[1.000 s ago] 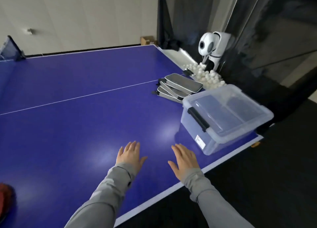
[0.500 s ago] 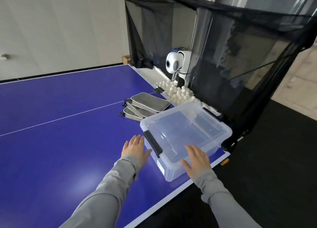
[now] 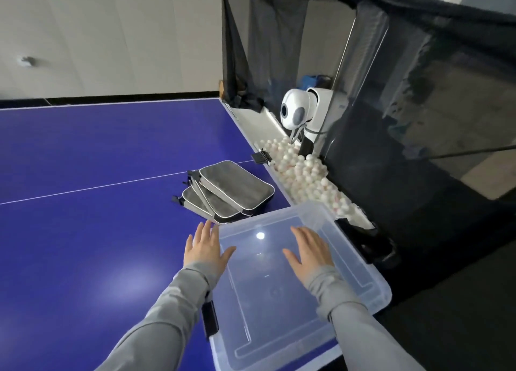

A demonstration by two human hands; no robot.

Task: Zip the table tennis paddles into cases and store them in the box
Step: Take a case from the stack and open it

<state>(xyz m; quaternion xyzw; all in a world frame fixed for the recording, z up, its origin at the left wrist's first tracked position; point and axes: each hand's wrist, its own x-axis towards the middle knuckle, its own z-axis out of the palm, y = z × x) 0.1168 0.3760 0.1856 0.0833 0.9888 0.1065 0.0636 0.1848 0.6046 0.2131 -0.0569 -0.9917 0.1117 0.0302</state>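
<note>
both hands were out over the clear box (image 3: 360,282) at the near right corner of the blue table (image 3: 83,245), and its lid was on, black latches showing at the left and right sides. the left hand (image 3: 205,246) sat at the lid's far left corner, fingers straight and slightly spread, thumb reaching onto the lid, holding nothing. the right hand (image 3: 308,249) lay flat over the middle of the lid, fingers straight and close together, nothing clamped; whether the palm actually pressed the plastic could not be told. just beyond the box, a fanned stack of grey cases (image 3: 227,193) rested on the table, nearly touching the box's far edge. no paddles were in sight here, and whether the cases held any could not be told. off the far right edge, white balls (image 3: 301,172) lay heaped in a tray under a white ball machine (image 3: 296,112).

the step looked like getting the box open. to do it well, each hand should go to its own latch, flip both, then lift the lid level and set it on open table to the left, clear of the cases. the box overhung the near edge a little, so a steady downward hold would keep it from sliding off.
</note>
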